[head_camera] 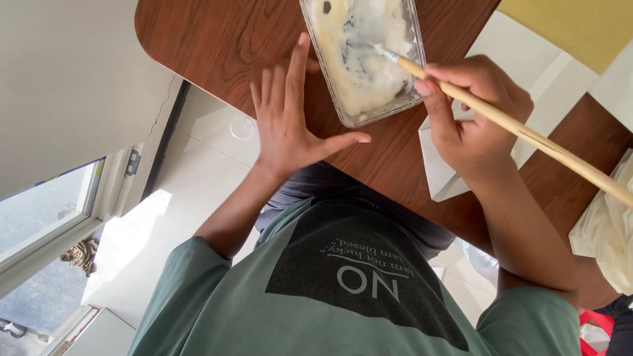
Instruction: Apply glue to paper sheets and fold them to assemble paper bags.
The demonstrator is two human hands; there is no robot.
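Note:
A clear plastic tray point(343, 109) holding whitish paste sits on the brown wooden table point(211, 39). My left hand point(290, 122) lies flat on the table with fingers spread, its fingertips against the tray's left side, holding nothing. My right hand point(475, 122) grips a long wooden-handled brush point(527, 135). The brush's bristle tip point(381, 50) rests in the paste inside the tray. Under my right hand lies a folded white paper point(534, 72).
A yellow sheet point(573, 26) lies at the table's far right corner. A crumpled pale plastic bag point(610, 224) sits at the right edge. Below the rounded table edge are white floor tiles point(184, 171) and a window point(46, 211) at left.

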